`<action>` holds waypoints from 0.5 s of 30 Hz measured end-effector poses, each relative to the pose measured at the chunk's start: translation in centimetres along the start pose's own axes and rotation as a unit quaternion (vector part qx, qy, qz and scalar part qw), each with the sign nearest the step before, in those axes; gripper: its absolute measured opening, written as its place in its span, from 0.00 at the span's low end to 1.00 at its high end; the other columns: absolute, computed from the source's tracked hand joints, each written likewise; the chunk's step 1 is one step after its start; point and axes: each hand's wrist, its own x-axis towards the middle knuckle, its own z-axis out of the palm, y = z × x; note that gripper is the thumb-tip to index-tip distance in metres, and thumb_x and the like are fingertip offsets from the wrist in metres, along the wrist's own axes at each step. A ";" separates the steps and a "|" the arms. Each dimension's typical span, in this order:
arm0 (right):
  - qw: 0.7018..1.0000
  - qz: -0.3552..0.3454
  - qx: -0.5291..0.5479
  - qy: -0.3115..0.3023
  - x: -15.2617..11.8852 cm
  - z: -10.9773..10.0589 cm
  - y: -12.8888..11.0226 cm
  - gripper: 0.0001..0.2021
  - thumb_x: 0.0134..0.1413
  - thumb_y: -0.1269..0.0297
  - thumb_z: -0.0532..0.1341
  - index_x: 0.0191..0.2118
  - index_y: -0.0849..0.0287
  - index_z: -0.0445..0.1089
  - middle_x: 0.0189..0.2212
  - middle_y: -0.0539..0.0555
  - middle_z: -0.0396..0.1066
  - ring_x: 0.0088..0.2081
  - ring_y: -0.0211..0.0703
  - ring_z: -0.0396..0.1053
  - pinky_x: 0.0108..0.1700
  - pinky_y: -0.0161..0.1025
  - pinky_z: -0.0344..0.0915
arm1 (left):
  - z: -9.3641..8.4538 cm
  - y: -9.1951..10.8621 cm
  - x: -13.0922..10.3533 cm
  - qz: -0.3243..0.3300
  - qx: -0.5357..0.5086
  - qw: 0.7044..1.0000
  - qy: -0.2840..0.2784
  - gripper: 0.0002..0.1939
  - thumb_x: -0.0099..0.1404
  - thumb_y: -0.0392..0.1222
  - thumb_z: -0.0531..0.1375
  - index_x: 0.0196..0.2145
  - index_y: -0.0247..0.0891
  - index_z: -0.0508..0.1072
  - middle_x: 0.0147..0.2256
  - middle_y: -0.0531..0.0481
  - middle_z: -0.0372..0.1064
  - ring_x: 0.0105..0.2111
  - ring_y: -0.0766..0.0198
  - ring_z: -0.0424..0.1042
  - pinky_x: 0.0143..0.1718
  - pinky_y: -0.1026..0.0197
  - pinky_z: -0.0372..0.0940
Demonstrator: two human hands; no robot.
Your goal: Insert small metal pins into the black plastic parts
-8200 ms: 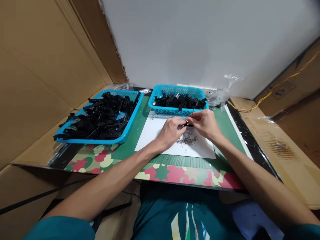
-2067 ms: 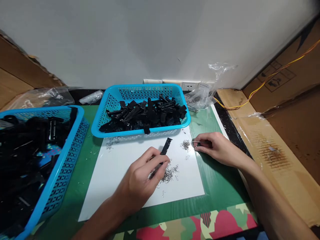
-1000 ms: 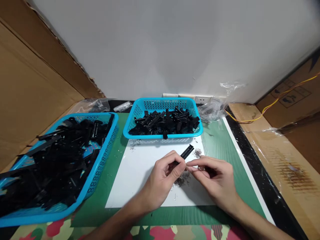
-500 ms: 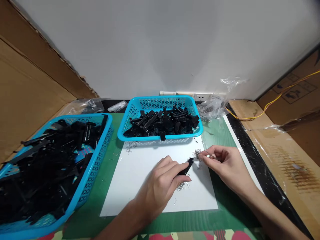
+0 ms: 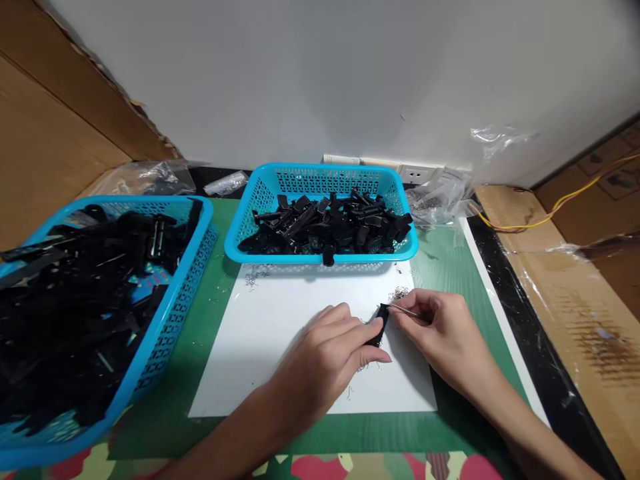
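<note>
My left hand (image 5: pixel 333 347) is closed on a small black plastic part (image 5: pixel 381 327), holding it over the white sheet (image 5: pixel 270 353). Pinched in the fingers of my right hand (image 5: pixel 437 327) is a thin metal tool (image 5: pixel 404 309), whose tip meets the upper end of the black part. Small wire pieces (image 5: pixel 399 293) lie in a pile just beyond my right fingertips. More of them are partly hidden under my left hand, and another scatter (image 5: pixel 256 275) is at the sheet's back left.
A blue basket (image 5: pixel 320 259) of black parts stands at the back centre. A larger blue basket (image 5: pixel 173 300) of black parts fills the left. Plastic bags (image 5: pixel 437 197), cardboard (image 5: pixel 565 300) and a yellow wire (image 5: pixel 560 202) are at the right.
The view has shifted slightly. The black part is turned more upright in my left hand, and my right hand has brought the metal tool's tip against its upper end.
</note>
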 end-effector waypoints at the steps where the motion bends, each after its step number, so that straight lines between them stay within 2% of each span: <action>1: 1.000 -0.005 -0.009 0.006 -0.1 0.1 -0.1 0.10 0.59 0.60 0.63 0.32 0.59 0.78 0.28 0.53 0.78 0.28 0.41 0.68 0.32 0.37 0.62 | 0.0 0.0 0.0 0.000 0.001 1.000 0.004 0.12 0.75 0.40 0.63 0.51 0.31 0.77 0.30 0.49 0.73 0.32 0.60 0.61 0.34 0.58 0.59; 9: 0.999 -0.019 -0.020 0.045 -0.7 0.7 0.2 0.10 0.59 0.58 0.64 0.32 0.59 0.78 0.30 0.54 0.81 0.29 0.44 0.75 0.33 0.39 0.67 | 0.4 -0.1 0.0 -0.009 -0.001 0.999 0.033 0.13 0.76 0.44 0.61 0.48 0.31 0.78 0.29 0.49 0.73 0.30 0.62 0.62 0.33 0.58 0.59; 15: 0.999 -0.021 -0.021 0.038 -0.7 0.9 0.4 0.11 0.60 0.57 0.64 0.32 0.60 0.78 0.30 0.56 0.81 0.29 0.44 0.74 0.32 0.39 0.67 | 0.6 0.0 -0.3 -0.008 0.016 1.000 0.002 0.13 0.76 0.45 0.61 0.48 0.33 0.78 0.28 0.50 0.74 0.31 0.61 0.64 0.34 0.57 0.58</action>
